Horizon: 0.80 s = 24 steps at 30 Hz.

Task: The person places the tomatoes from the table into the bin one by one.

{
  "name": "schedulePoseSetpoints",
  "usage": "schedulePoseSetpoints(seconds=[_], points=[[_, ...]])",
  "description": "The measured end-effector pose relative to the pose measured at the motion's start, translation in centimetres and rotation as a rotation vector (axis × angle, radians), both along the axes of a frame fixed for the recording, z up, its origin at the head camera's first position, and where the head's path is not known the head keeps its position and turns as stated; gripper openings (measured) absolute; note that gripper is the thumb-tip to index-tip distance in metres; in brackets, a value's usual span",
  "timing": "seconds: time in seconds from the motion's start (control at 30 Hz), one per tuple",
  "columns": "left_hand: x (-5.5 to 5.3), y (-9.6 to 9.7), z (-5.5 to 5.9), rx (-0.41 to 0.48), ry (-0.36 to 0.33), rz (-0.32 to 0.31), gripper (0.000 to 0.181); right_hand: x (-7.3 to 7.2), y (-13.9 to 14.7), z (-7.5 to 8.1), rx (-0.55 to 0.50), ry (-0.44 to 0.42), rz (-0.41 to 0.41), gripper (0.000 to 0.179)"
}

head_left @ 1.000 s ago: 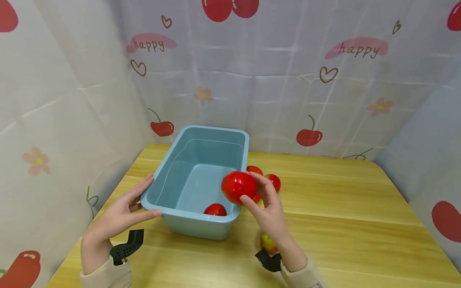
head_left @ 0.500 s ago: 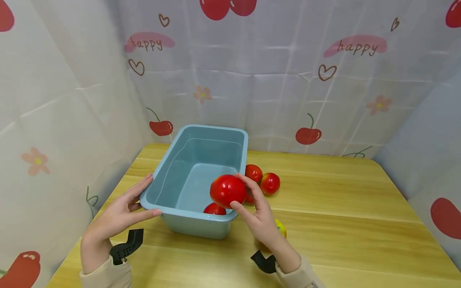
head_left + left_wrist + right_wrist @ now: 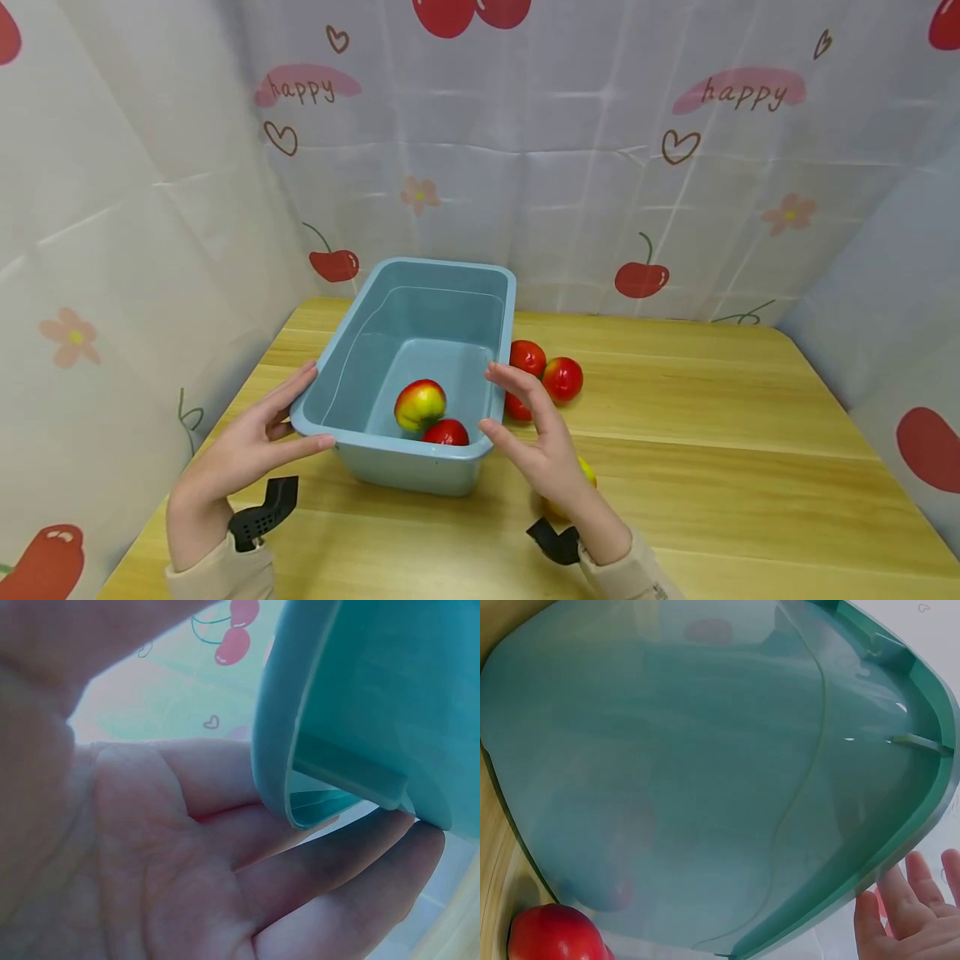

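Observation:
A light blue plastic tub (image 3: 480, 450) stands on the wooden table. My left hand (image 3: 240, 450) rests at its near left corner, fingers straight along the outside of the rim and thumb against the front. In the left wrist view those fingers (image 3: 322, 877) reach under the lip. Inside the tub, a red-and-yellow apple (image 3: 420, 406) lies against a red fruit (image 3: 446, 432), partly hidden by the front wall. My right hand (image 3: 543, 442) hovers at the near right rim, thumb and fingers spread, with nothing between them. The right wrist view catches some fingers (image 3: 907, 915) beyond the rim.
Beside the tub's right wall sit a red fruit (image 3: 527, 358), a red apple (image 3: 563, 381) and another red fruit (image 3: 517, 408), partly hidden by my hand. A yellowish fruit (image 3: 587, 473) shows behind my right wrist. A printed curtain (image 3: 570, 167) closes off the back.
My right hand moved left over the tub with the apple and let go of it. The apple now lies inside, its yellow side showing. The left hand stayed at the rim.

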<state>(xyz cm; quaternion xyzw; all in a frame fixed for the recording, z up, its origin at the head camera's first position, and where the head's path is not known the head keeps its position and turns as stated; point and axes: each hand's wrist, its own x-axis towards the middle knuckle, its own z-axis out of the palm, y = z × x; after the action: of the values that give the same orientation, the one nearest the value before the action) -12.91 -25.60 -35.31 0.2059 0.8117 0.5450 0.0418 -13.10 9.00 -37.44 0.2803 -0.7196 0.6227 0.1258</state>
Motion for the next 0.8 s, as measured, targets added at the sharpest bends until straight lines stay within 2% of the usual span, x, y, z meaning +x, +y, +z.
schedulePoseSetpoints(seconds=[0.3, 0.8], points=[[-0.1, 0.0, 0.0, -0.001, 0.005, -0.001, 0.084, -0.4, 0.6, -0.1, 0.008, -0.020, -0.022, 0.059], [0.0, -0.1, 0.1, -0.002, 0.022, -0.024, 0.083, -1.7, 2.9, -1.4, -0.026, -0.089, -0.074, 0.053]])
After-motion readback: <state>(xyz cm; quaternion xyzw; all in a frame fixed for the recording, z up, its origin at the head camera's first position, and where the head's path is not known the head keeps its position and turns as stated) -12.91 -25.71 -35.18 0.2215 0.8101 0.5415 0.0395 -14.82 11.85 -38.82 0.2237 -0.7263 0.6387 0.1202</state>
